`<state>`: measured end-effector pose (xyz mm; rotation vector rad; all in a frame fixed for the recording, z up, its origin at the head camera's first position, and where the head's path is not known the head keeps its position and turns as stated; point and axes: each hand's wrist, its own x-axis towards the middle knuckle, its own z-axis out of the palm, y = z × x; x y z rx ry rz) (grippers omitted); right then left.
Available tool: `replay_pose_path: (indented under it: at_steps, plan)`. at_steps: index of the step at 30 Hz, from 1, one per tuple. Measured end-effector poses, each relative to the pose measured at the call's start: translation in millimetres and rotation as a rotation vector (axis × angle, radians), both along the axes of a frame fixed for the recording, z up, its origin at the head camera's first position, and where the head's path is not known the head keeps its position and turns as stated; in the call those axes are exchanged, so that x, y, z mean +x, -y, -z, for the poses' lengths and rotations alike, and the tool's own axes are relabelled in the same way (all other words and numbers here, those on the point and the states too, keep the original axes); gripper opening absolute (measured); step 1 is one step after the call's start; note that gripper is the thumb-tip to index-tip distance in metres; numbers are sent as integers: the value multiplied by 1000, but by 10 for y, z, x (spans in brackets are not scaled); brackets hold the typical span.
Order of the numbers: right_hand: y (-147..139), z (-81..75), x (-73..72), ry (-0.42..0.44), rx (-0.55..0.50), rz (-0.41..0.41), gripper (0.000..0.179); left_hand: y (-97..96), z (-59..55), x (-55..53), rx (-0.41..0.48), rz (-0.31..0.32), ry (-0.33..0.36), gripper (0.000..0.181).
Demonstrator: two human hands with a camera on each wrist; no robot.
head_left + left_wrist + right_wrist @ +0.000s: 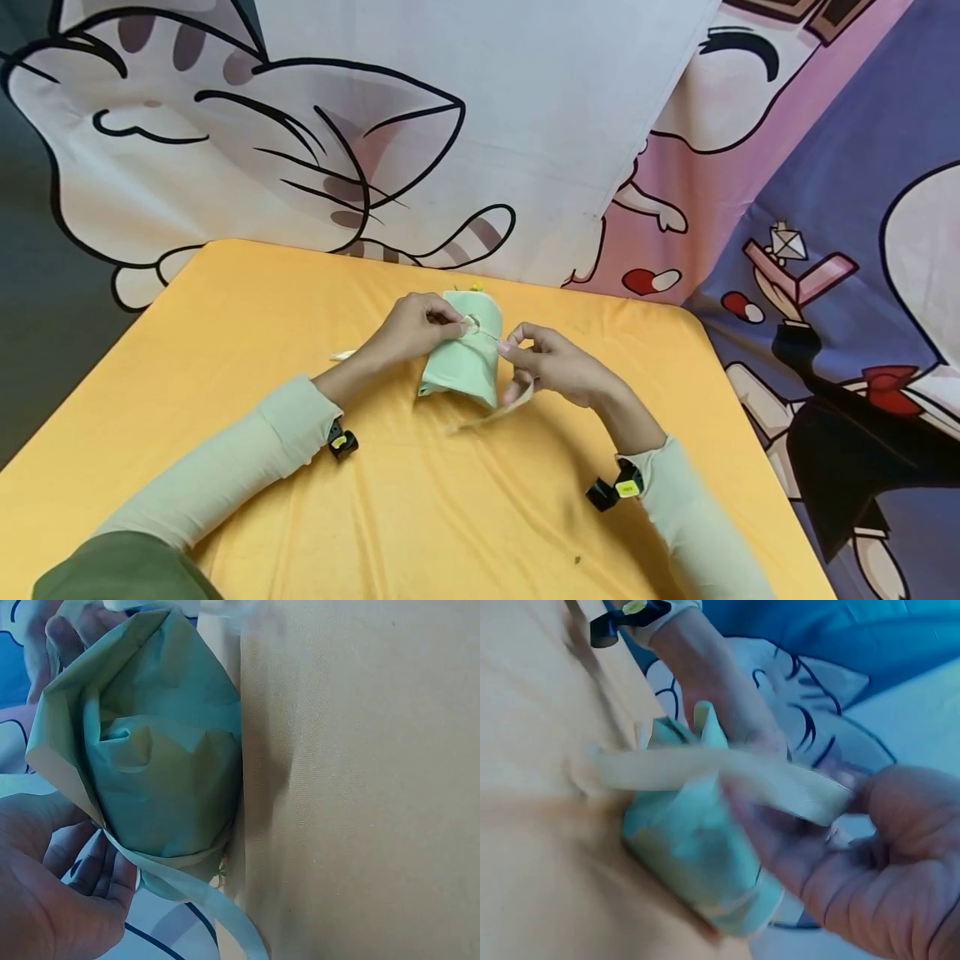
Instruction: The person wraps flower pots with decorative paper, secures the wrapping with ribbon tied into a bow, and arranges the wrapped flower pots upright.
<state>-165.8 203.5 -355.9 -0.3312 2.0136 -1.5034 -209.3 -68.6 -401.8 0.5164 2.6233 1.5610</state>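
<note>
A pale green paper-wrapped bundle point(463, 367) lies on the table, small yellow and green bits point(477, 288) poking from its far end. Round its middle runs a cream ribbon point(199, 889), crossing at a loop on top. My left hand point(420, 327) is at the bundle's left side, thumb and fingers pinching the ribbon by that loop. On the other side, my right hand point(558, 364) holds the ribbon between thumb and fingers. From it a loose ribbon tail point(705, 769) hangs toward me, blurred in the right wrist view. Folded paper covers whatever is inside the bundle.
A yellow cloth point(300, 517) covers the table. Another white strip end point(343, 356) shows beside my left wrist. Cartoon-printed curtains point(540, 125) hang along the back and right edges. A small dark speck point(577, 560) sits near the front.
</note>
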Motion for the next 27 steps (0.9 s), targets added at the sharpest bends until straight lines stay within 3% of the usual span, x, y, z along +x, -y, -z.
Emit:
replay_pose_path:
  at_steps: [2,4,9,11,13,15,18,22,27]
  plan:
    - [-146,28,-22,33,0,-7,21,-3,6,3,2,2,0,14]
    - [-297,53,-46,-5,53,-6,25,-4,17,5,3,-2,0,14]
    - [-553,154,-160,-329,343,32,24,-28,35,19,12,-27,-5,14]
    - [-536,219,-203,-463,466,56,23,-49,34,39,17,-50,-3,13]
    - [-442,290,-220,-567,524,81,25,-65,36,62,20,-74,-2,13]
    - [-285,336,-197,-632,522,95,30,-73,42,86,25,-92,0,14]
    - [-39,377,-120,-695,433,94,36,-79,54,117,40,-101,-5,15]
    - [189,408,-56,-771,340,91,19,-80,95,143,74,-115,-4,16]
    - [311,350,-72,-870,346,114,8,-83,144,161,129,-119,12,14]
